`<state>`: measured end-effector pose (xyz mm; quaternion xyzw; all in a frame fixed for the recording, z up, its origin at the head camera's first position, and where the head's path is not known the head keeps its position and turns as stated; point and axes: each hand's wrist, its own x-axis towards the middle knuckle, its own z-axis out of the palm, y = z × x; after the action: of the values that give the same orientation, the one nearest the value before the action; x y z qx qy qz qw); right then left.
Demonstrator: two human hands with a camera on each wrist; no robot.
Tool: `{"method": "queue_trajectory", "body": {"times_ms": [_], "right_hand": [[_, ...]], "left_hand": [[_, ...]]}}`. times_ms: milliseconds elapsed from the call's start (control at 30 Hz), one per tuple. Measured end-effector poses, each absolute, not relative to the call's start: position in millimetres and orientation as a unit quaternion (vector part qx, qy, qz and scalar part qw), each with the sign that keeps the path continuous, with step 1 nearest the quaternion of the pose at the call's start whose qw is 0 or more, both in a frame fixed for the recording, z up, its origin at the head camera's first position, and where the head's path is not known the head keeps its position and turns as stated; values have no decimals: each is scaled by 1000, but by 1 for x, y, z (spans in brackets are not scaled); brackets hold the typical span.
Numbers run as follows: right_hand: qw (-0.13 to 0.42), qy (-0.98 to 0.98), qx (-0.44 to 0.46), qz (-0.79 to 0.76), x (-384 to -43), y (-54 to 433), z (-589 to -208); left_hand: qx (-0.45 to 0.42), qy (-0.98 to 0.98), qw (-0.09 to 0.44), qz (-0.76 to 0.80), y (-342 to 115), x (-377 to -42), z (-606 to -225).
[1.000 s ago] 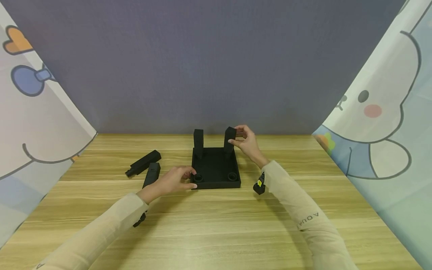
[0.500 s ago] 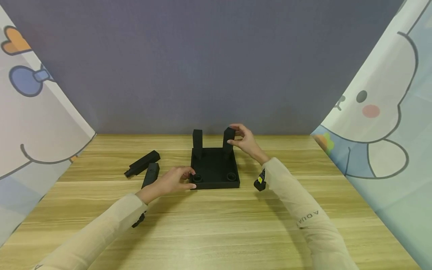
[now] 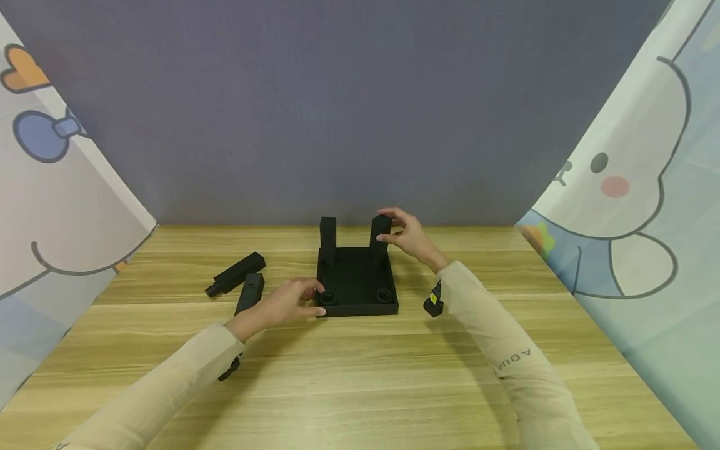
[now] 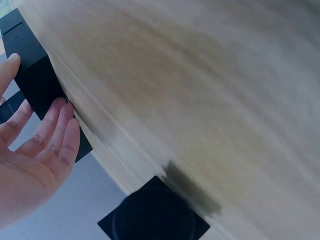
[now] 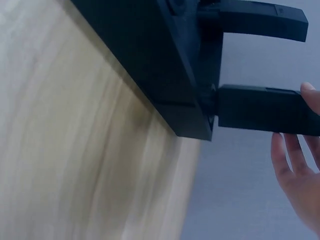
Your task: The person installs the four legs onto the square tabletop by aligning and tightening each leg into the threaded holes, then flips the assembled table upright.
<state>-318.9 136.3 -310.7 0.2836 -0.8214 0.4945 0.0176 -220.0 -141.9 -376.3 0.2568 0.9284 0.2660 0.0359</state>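
Observation:
A shallow black square base point(image 3: 357, 275) with raised rims lies on the table in the head view. Round sockets show in its two near corners. Square black posts stand at its far corners. My right hand point(image 3: 410, 238) pinches the upper part of the far right post point(image 3: 377, 229) between thumb and fingers; the right wrist view shows this post point(image 5: 260, 107) standing at the base's corner socket. The far left post point(image 3: 328, 236) stands untouched. My left hand point(image 3: 285, 304) grips the near left corner of the base, thumb at the front wall, fingers by the left side.
Two loose black posts lie on the table to the left: one with a stepped, threaded-looking end point(image 3: 236, 274), and another point(image 3: 251, 291) partly hidden behind my left wrist. A grey panel point(image 3: 337, 125) rises behind the table, with cartoon-printed sheets point(image 3: 630, 187) at the sides.
The far right post has turned slightly and stands a little straighter, my right fingers shifting round its top. My left hand keeps its grip on the corner. The head view has drifted slightly.

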Motion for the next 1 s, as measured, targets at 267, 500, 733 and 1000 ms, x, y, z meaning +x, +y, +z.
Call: {"method": "queue_trajectory", "body": {"times_ms": [267,500,733,1000], "right_hand": [[34,-826,259,499,-316,134,-313],[16,-823,291,489,-330,140,-319],[-6,-828,313,466,-324,142,-304],[25,-833,292,469,-343,146,-327]], "left_hand": [[259,930,31,261,-142,-220,-377],[261,929,29,261,-142,-220,-377],[263,928,30,262,-143,-221,-378],[262,929,28,261,-143,-221,-379]]}}
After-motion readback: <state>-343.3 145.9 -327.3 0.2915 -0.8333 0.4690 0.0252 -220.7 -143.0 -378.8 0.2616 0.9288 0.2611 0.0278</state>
